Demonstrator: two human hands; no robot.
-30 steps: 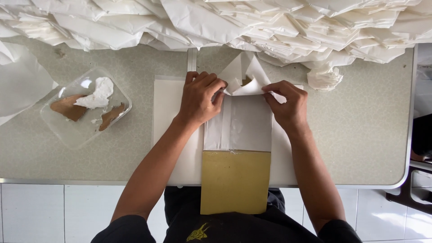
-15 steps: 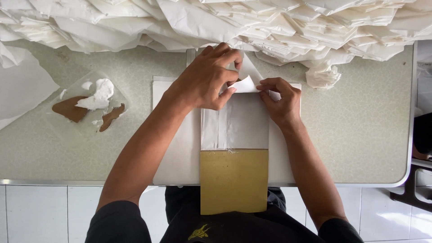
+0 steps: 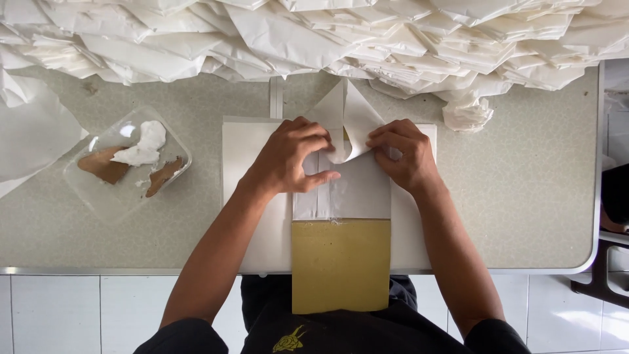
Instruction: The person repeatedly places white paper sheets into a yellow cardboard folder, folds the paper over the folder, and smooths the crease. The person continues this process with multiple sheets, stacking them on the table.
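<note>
A white paper sheet (image 3: 354, 190) is wrapped around a yellow-brown card board (image 3: 339, 265) that sticks out over the table's front edge. The sheet's top end (image 3: 344, 118) stands up in a folded point. My left hand (image 3: 288, 157) pinches that folded end from the left, thumb pressed onto the paper. From the right, my right hand (image 3: 401, 154) grips the same fold with its fingers curled. Both hands lie on a stack of white sheets (image 3: 252, 196).
A big heap of folded white paper bags (image 3: 327, 39) fills the table's far side. A clear plastic tray (image 3: 128, 160) with white paste and brown smears sits at the left. Loose white paper (image 3: 29, 141) lies at the far left. A crumpled piece (image 3: 466, 113) lies right.
My left hand came back down from the sheet's top to the fold at the centre. The folded end now stands up as a point between both hands.
</note>
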